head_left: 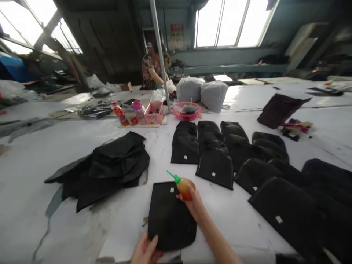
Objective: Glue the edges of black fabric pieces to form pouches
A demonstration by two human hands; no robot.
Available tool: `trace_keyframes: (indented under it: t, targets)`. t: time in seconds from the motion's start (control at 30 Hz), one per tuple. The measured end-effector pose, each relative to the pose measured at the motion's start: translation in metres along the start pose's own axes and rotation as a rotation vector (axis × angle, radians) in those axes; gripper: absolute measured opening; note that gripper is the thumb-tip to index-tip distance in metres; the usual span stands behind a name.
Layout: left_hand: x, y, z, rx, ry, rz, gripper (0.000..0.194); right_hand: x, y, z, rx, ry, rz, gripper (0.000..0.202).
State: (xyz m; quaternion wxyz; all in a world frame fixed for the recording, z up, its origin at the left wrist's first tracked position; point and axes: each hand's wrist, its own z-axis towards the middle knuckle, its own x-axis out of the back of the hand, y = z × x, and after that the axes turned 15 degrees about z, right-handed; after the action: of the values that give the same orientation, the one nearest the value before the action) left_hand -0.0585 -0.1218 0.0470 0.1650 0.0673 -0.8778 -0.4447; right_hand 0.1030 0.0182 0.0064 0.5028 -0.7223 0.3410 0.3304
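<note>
My right hand [195,205] is wrapped round a squeeze bottle [183,185] of amber liquid, its thin green nozzle tilted up to the left. The bottle is above the upper right of a flat black panel [170,216], which has a small pale tag near its top edge. At the panel's lower left corner, my left hand [146,249] pinches the edge, thumb on top and other fingers partly hidden. Left of it lies a loose heap of black sheets [115,161]. Similar black panels with pale tags [216,165] overlap in rows to the right.
Behind the panels stand a pink basin [187,116], a pink box [154,115], bottles [137,110] and stuffed grey bags [214,96]. A metal pole [161,55] rises from the table [123,223]. A dark folded piece [280,110] lies far right. Another person [151,69] works across the table.
</note>
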Motion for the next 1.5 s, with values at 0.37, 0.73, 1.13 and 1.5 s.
trace_keyframes:
  t: [0.37,0.73,1.13,1.5]
  targets:
    - [0.018,-0.012,0.009,-0.799,0.374,0.805,0.014,0.019,-0.043,-0.016,0.098,0.100,-0.010,0.053]
    - [-0.050,-0.006,0.021,-1.068,-0.089,1.112,0.032,0.054,-0.071,-0.080,0.129,0.223,-0.235,0.053]
    - [-0.064,0.004,0.036,-0.977,-0.125,1.217,0.046,0.059,-0.067,-0.095,0.170,0.260,-0.270,0.047]
    - [-0.047,0.024,0.054,-1.047,-0.356,1.199,0.059,0.058,-0.065,-0.099,0.169,0.247,-0.268,0.046]
